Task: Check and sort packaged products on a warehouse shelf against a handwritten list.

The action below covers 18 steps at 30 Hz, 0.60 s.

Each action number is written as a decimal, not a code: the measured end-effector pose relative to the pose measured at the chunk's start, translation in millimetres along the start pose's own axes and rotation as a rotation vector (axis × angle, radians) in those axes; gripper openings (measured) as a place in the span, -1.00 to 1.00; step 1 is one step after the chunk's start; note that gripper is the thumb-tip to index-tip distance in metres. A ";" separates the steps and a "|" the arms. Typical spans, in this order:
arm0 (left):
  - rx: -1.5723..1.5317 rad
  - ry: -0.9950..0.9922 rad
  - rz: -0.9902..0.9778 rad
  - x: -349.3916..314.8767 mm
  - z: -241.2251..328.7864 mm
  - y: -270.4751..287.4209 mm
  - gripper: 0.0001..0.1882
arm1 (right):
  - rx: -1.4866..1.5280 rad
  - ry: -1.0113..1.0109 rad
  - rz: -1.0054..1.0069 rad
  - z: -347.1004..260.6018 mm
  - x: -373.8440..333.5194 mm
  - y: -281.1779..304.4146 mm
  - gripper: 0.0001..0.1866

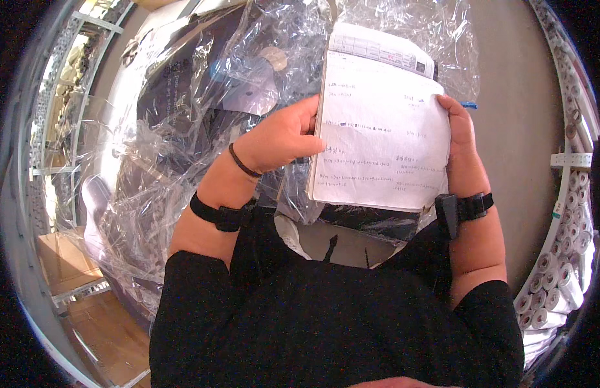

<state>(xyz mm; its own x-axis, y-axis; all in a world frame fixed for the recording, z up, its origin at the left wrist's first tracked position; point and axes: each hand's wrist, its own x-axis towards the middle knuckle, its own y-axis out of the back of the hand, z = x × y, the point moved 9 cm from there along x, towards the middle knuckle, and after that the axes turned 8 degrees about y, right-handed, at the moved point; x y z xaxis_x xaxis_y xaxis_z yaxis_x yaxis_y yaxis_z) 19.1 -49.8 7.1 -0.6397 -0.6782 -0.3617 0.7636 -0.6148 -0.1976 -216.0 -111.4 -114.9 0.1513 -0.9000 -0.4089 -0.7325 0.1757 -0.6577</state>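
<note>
A worn notebook (384, 145) with handwritten lines on its white page is held up in front of my body. A sheet with a printed table (384, 50) curls over at its top. My left hand (283, 137) grips the notebook's left edge, thumb on the page and fingers behind it. On the opposite edge, my right hand (460, 129) is closed, with its fingertips at the upper right corner and the rest partly hidden. A small blue stick-like end (469, 105) pokes out beside the right hand; I cannot tell what it is.
Crumpled clear plastic wrap (151, 207) spreads over dark packages (167, 90) ahead and to the left. Shelving with many white rolls (558, 258) lines the right side. Cardboard boxes (106, 330) stand at the lower left, near a metal rack (73, 161).
</note>
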 end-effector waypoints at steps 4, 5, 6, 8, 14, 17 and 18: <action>0.002 -0.010 -0.005 -0.9 1.4 -1.1 -0.27 | 0.036 -0.003 0.000 0.4 -4.6 -7.5 -0.52; 0.003 -0.012 -0.008 -0.6 1.3 -1.2 -0.27 | 0.048 -0.002 -0.005 0.2 -5.3 -9.3 -0.51; 0.004 -0.013 -0.010 -1.3 0.6 -1.5 -0.28 | 0.048 -0.005 -0.005 0.3 -7.3 -12.3 -0.51; -0.002 0.009 -0.005 -1.6 -1.0 0.5 -0.28 | 0.020 -0.005 0.011 -0.9 -10.9 -16.4 -0.51; -0.025 0.028 -0.008 -1.9 2.1 -0.7 -0.30 | 0.029 -0.018 0.000 -0.5 -7.4 -14.9 -0.50; -0.014 0.027 -0.011 -1.4 3.0 -1.2 -0.30 | 0.051 -0.023 -0.003 0.1 -7.2 -13.7 -0.50; -0.005 0.032 -0.010 -1.8 3.0 -1.7 -0.30 | 0.050 -0.024 -0.003 0.6 -7.8 -14.2 -0.50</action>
<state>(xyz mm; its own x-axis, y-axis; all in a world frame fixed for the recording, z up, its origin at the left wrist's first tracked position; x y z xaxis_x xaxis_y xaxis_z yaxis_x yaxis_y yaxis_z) 18.7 -48.7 10.8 -0.6445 -0.6586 -0.3886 0.7574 -0.6195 -0.2063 -206.4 -106.6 -102.8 0.1699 -0.8909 -0.4213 -0.6978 0.1931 -0.6898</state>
